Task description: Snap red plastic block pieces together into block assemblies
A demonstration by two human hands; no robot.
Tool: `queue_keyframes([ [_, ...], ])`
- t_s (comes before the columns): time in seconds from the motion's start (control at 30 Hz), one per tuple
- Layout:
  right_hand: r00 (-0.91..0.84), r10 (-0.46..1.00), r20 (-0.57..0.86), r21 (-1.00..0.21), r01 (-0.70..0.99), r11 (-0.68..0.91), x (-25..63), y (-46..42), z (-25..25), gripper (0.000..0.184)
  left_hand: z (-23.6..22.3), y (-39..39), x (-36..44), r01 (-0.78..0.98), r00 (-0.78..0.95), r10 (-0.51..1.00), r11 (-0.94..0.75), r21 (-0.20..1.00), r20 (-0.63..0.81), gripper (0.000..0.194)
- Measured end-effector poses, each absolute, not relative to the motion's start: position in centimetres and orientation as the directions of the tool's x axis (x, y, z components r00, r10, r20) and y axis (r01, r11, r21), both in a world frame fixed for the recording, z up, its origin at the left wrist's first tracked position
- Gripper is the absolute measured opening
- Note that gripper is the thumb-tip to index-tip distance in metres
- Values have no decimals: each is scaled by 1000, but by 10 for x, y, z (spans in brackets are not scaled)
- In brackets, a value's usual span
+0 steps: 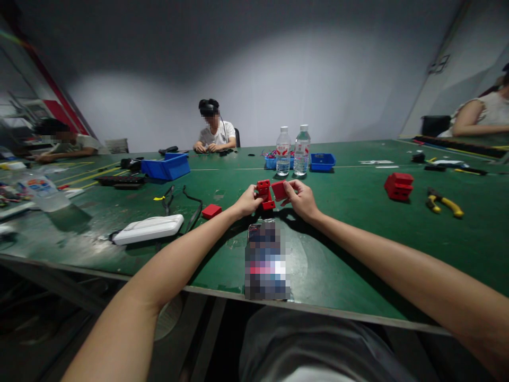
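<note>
My left hand [249, 200] is closed on a red block with holes [265, 195], which has a recess in its middle. Close beside it, my right hand [301, 198] pinches a flat red square piece [279, 191] between thumb and fingers. A narrow gap separates the two red parts, both held just above the green table. Another flat red piece [211, 211] lies on the table left of my left wrist. Farther right stands a larger red block [398, 187], near pliers with yellow handles [444, 203].
Below my hands a phone-like object [267, 260], blurred out, lies at the edge of the green table [342, 270]. Two water bottles [282, 151] stand behind my hands, near blue bins [323, 162]. A white device [149, 229] with black straps lies left. A person [214, 132] sits opposite.
</note>
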State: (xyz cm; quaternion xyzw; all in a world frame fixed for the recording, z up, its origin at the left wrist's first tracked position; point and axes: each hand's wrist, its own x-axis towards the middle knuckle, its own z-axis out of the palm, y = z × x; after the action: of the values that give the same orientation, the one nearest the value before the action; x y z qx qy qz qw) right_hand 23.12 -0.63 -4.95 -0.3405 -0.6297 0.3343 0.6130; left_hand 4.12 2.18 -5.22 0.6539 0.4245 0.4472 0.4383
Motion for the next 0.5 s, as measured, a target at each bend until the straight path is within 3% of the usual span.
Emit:
queue_keyframes([
  [0.5, -46, 752, 657, -716, 272, 643, 232, -11, -51, 40, -58, 27, 37, 251, 202, 930, -352, 902, 307, 41],
])
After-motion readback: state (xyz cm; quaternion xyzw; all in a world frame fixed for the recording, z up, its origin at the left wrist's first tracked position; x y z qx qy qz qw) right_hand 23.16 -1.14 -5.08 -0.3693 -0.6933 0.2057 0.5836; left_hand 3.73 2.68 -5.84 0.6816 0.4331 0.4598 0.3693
